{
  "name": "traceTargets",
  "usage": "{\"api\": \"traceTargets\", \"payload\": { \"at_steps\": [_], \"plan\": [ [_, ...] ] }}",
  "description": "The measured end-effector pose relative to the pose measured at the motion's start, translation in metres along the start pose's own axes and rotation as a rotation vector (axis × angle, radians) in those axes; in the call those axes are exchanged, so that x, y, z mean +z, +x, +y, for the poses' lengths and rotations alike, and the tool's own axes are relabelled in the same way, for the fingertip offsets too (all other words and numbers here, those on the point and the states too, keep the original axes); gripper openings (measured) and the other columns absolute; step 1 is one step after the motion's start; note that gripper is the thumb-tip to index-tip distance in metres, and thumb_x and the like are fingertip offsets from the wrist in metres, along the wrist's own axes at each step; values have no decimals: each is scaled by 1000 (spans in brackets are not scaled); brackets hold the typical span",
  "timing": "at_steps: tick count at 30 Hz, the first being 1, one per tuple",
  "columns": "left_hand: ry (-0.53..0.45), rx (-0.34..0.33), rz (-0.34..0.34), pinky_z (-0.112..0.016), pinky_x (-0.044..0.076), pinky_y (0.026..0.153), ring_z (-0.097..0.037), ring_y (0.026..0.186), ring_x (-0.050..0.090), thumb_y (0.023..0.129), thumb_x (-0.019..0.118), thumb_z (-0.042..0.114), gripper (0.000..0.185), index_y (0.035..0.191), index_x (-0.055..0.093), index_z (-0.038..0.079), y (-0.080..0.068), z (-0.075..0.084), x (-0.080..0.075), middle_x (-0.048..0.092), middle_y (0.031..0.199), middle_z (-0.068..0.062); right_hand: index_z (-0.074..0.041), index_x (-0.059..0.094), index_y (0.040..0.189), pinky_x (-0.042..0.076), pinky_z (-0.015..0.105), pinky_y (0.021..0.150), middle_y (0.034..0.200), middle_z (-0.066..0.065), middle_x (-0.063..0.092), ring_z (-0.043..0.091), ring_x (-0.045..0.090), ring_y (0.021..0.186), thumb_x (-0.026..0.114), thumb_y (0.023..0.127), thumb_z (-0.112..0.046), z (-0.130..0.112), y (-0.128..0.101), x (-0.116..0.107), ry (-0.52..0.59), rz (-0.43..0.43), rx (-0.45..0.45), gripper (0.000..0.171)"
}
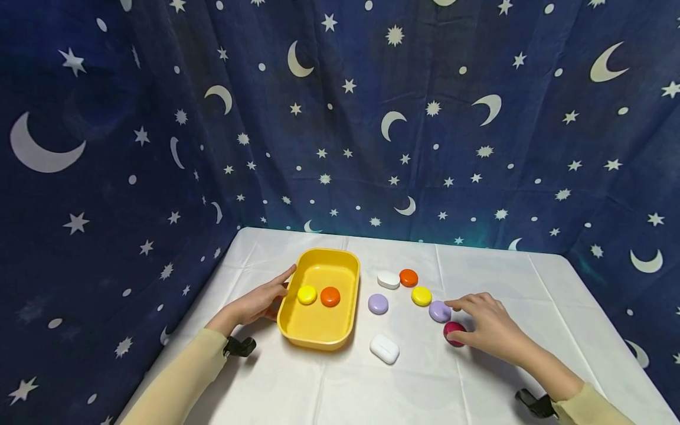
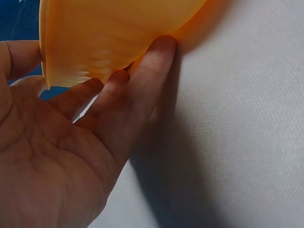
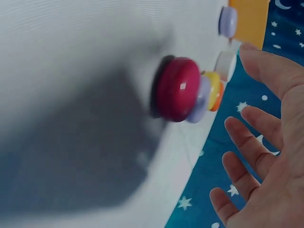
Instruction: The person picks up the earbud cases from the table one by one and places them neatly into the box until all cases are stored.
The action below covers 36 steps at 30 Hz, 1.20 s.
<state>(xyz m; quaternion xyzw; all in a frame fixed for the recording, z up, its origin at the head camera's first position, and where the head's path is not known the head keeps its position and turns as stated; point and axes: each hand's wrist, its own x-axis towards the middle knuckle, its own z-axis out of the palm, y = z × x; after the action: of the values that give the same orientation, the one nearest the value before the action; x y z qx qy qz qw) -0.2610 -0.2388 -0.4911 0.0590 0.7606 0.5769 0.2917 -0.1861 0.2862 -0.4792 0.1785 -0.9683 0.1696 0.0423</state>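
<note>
My left hand (image 1: 260, 302) rests against the left wall of a yellow tray (image 1: 317, 336), its fingertips (image 2: 161, 47) touching the outer side and lower edge. Inside the tray lie a glossy yellow disc (image 1: 307, 294) and an orange disc (image 1: 330, 297). On the right, my right hand (image 1: 491, 327) hovers with spread fingers over a dark red rounded disc (image 1: 453, 332). The right wrist view shows a gap between the fingers and this red disc (image 3: 179, 89). Just beyond it sits a lilac disc (image 1: 440, 311), near the index fingertip.
A yellow disc (image 1: 421, 296), an orange disc (image 1: 408, 278) and a white oval piece (image 1: 388, 280) continue the row towards the back. Another lilac disc (image 1: 378, 304) and a white rounded block (image 1: 385, 349) lie right of the tray. Star-patterned cloth (image 1: 372, 118) hangs behind the white-covered table (image 1: 414, 395).
</note>
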Motion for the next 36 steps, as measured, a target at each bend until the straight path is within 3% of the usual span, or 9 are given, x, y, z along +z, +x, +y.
{"api": "traceTargets", "payload": {
  "at_steps": [10,18,36],
  "plan": [
    [11,1,-10,-50,57,89,-33,122,60,106,42,24,70,165,9,41,-1,2,-1,10,170,-16,-16,72,122,40,53,86,106,-2,67,26,51,105,93,67,-47,11,-14,12,42,-24,106,66],
    [0,-1,1,-50,57,88,-32,122,59,106,43,23,69,164,12,44,0,1,0,12,170,-14,-14,71,121,40,55,87,106,-1,66,28,49,106,93,66,-50,17,-17,23,62,-62,171,69],
    [-13,16,0,-49,58,85,-33,119,61,105,42,20,70,165,11,40,-1,1,1,12,170,-16,-14,72,118,41,51,83,110,4,69,32,50,108,93,65,-51,25,-19,35,93,-55,200,68]
  ]
}}
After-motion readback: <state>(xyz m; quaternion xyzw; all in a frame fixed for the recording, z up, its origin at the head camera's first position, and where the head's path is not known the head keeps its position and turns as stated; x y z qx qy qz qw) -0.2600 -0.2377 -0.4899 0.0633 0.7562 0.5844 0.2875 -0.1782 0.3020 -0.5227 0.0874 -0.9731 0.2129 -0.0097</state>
